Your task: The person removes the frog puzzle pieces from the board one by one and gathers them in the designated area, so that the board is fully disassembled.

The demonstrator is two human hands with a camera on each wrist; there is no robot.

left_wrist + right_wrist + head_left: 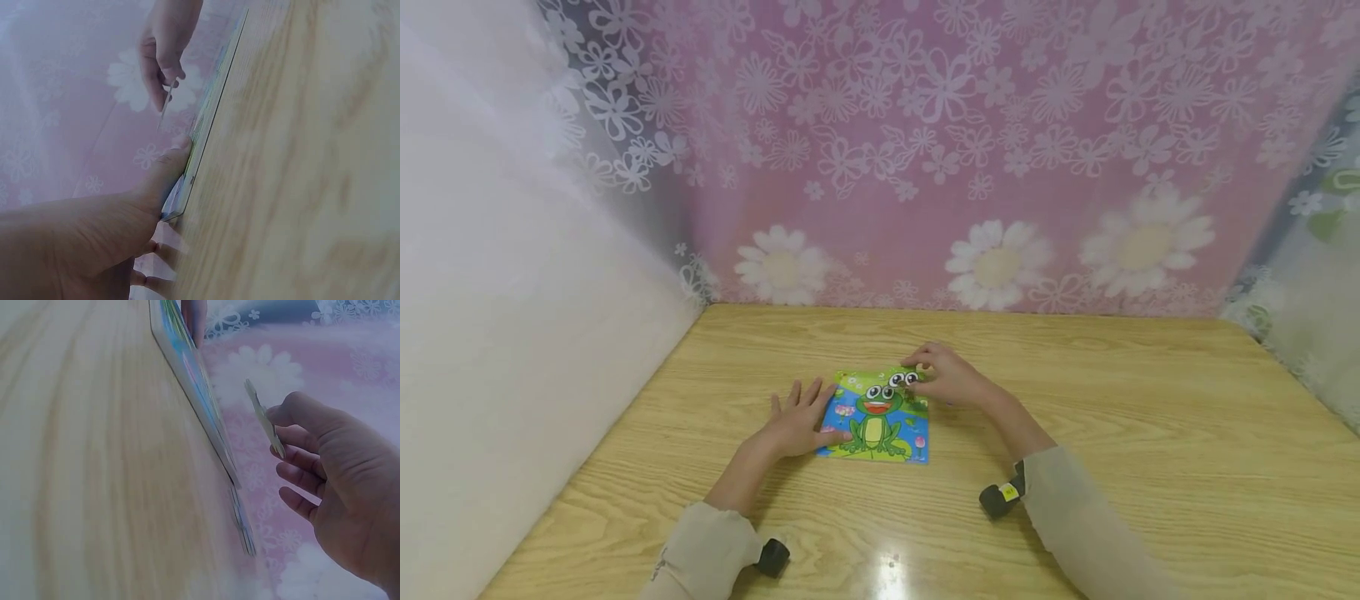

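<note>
A square frog puzzle board (904, 446) lies flat on the table, showing a green frog on a blue pond. My left hand (799, 423) rests at its left edge, fingers spread and thumb lying on the board. Between thumb and fingers, my right hand (953, 377) pinches a thin puzzle piece (904, 380) printed with a pair of frog eyes. The right wrist view shows that piece (264, 419) edge-on, held above the board and apart from it. The right hand hides part of the board's upper right corner.
In the right wrist view, a few flat pieces (242, 522) lie on the wooden table (1150, 450) just past the board's edge. A pink flowered curtain (887, 208) hangs behind the table, and a white wall (535, 275) stands on the left.
</note>
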